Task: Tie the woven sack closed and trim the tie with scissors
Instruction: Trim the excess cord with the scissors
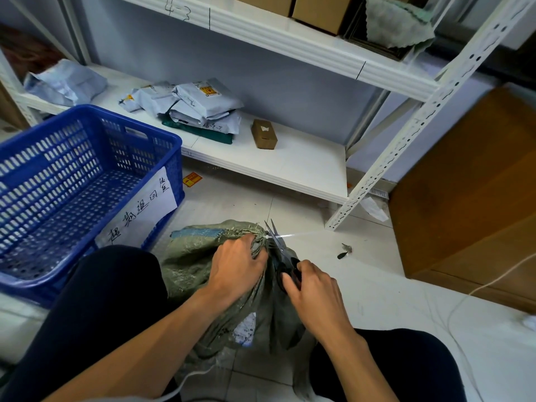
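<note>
- Dark-trousered knees [95, 300] sat closest to my view, one on each side, with both forearms reaching forward between them.
- Far left, I saw a blue slotted crate [174, 139] on the floor, with a handwritten paper sheet [139, 210] lying against its inner wall.
- Beyond it, grey mailer parcels [200, 103] lay heaped on the low white shelf [290, 169], with a small cardboard box [264, 134] just to their right.
- The woven sack [188, 262], grey-green, stood on the floor tiles between the knees, its mouth bunched together at the top.
- The left hand [237, 268] gripped that gathered neck, fingers curled round the cloth.
- A white tie [287, 235] cinched the neck, its loose tail sticking out to the right.
- The scissors [282, 253] had their blades parted on either side of the tail, just beside the neck.
- The right hand [316, 291] held the dark handles, fingers curled through the loops.
- Farther right stood a perforated white shelf post [385, 158], then a brown cabinet [470, 198], with a white cable [464, 297] trailing across the tiles.
</note>
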Motion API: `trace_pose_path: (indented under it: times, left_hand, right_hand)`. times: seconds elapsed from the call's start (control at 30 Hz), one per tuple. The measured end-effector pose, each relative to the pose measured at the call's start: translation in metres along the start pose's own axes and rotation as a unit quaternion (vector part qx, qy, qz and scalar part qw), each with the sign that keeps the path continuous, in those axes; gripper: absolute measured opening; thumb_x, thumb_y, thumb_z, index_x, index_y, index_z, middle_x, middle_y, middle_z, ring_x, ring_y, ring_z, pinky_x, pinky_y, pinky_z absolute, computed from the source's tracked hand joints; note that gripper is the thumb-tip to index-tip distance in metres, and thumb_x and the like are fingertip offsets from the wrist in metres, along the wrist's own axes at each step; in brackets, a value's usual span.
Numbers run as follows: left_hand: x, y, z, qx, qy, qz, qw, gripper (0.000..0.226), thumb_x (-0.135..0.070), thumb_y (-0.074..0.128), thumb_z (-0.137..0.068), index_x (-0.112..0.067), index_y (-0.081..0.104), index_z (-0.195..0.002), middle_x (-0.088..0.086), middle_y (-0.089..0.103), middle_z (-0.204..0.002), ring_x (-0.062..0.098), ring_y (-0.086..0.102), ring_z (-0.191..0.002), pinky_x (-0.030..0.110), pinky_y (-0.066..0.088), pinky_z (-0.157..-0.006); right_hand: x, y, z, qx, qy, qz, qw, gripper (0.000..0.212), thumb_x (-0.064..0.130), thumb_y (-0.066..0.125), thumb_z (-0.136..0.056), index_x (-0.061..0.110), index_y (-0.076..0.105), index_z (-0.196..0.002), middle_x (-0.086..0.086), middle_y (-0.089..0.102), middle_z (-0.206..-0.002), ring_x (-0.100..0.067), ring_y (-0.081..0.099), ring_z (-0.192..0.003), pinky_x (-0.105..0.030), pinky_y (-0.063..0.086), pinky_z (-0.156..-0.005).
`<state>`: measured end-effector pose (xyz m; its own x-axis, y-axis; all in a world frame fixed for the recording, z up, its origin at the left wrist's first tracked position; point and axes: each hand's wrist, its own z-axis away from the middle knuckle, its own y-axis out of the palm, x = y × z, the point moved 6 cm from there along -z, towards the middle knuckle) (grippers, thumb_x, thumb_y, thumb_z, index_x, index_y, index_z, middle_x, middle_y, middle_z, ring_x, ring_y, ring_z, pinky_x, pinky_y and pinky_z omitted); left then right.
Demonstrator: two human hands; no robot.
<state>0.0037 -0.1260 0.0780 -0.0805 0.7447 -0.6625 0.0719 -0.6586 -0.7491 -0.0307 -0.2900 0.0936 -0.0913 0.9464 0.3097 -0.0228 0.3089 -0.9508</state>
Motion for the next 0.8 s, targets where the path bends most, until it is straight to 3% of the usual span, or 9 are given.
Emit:
trace_pose_path:
  times: [0.1, 0.23, 0.4, 0.57, 0.67, 0.8]
  left_hand:
    - [0.000, 0.001, 0.001, 0.008, -0.001, 0.008, 1.000, 0.023, -0.032, 0.058, -0.099, -0.010, 0.063, -0.096, -0.003, 0.056, -0.057, 0.014, 0.051, -0.047, 0.034, 0.056, -0.061]
    - [-0.001, 0.006, 0.004, 0.018, 0.010, -0.002, 1.000, 0.023, -0.033, 0.058, -0.099, -0.011, 0.062, -0.092, -0.003, 0.057, -0.060, 0.015, 0.054, -0.050, 0.033, 0.054, -0.062]
    - [-0.004, 0.011, 0.008, 0.031, 0.031, -0.015, 0.999, 0.025, -0.035, 0.057, -0.099, -0.012, 0.060, -0.090, 0.003, 0.065, -0.070, 0.026, 0.064, -0.064, 0.038, 0.056, -0.071]
    - [-0.006, 0.013, 0.007, 0.030, 0.054, -0.035, 0.998, 0.028, -0.037, 0.056, -0.099, -0.011, 0.061, -0.091, 0.009, 0.071, -0.074, 0.031, 0.067, -0.069, 0.042, 0.057, -0.073]
    - [-0.007, 0.014, 0.008, 0.030, 0.061, -0.037, 0.997, 0.028, -0.037, 0.055, -0.098, -0.011, 0.062, -0.092, 0.011, 0.071, -0.075, 0.033, 0.068, -0.069, 0.043, 0.058, -0.071]
    - [-0.007, 0.015, 0.008, 0.030, 0.067, -0.038, 0.997, 0.026, -0.036, 0.056, -0.098, -0.011, 0.063, -0.096, 0.009, 0.070, -0.071, 0.031, 0.066, -0.062, 0.042, 0.058, -0.066]
  right_hand:
    - [-0.002, 0.000, 0.001, 0.000, 0.018, -0.035, 0.999, 0.037, 0.049, 0.050, -0.098, 0.014, 0.058, -0.111, -0.005, 0.068, -0.103, -0.028, 0.063, -0.096, -0.032, 0.037, -0.071]
    - [-0.009, 0.007, 0.000, 0.028, 0.073, -0.136, 0.988, 0.024, 0.046, 0.059, -0.093, 0.024, 0.057, -0.085, 0.010, 0.063, -0.075, -0.016, 0.056, -0.075, -0.030, 0.040, -0.065]
    - [-0.017, 0.016, -0.001, 0.068, 0.154, -0.286, 0.943, 0.041, 0.055, 0.069, -0.083, 0.021, 0.059, -0.062, 0.013, 0.056, -0.051, -0.008, 0.051, -0.055, -0.029, 0.040, -0.058]
    - [-0.019, 0.018, 0.001, 0.108, 0.200, -0.396, 0.890, 0.054, 0.056, 0.071, -0.081, 0.002, 0.068, -0.076, 0.002, 0.060, -0.057, -0.014, 0.051, -0.049, -0.029, 0.041, -0.057]
    - [-0.017, 0.020, 0.002, 0.135, 0.208, -0.453, 0.856, 0.046, 0.050, 0.068, -0.087, 0.005, 0.070, -0.078, -0.004, 0.058, -0.060, -0.014, 0.048, -0.045, -0.028, 0.041, -0.054]
    - [-0.015, 0.024, 0.003, 0.170, 0.197, -0.503, 0.824, 0.047, 0.054, 0.067, -0.087, 0.008, 0.071, -0.081, -0.006, 0.057, -0.064, -0.018, 0.045, -0.048, -0.031, 0.045, -0.056]
